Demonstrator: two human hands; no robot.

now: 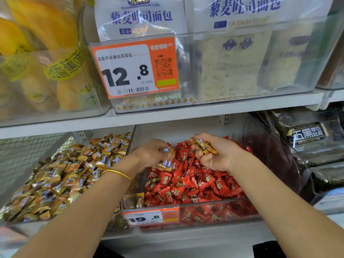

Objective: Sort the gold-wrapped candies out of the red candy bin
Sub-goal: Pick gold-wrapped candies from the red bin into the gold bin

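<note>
Candies in gold wrappers (pixel 164 164), a few, clutched in the curled left hand (pixel 152 155), slim gold bangle (pixel 117 173) at the wrist, above the left side of the clear plastic bin (pixel 223 202) heaped with red-wrapped candies (pixel 189 181). Right hand (pixel 217 157) over the heap, gripping another gold-wrapped cluster (pixel 203 146). One stray gold-wrapped candy (pixel 140 200) by the bin's front left corner. Neighbouring clear bin of gold-wrapped sweets (pixel 61 175) just left.
</note>
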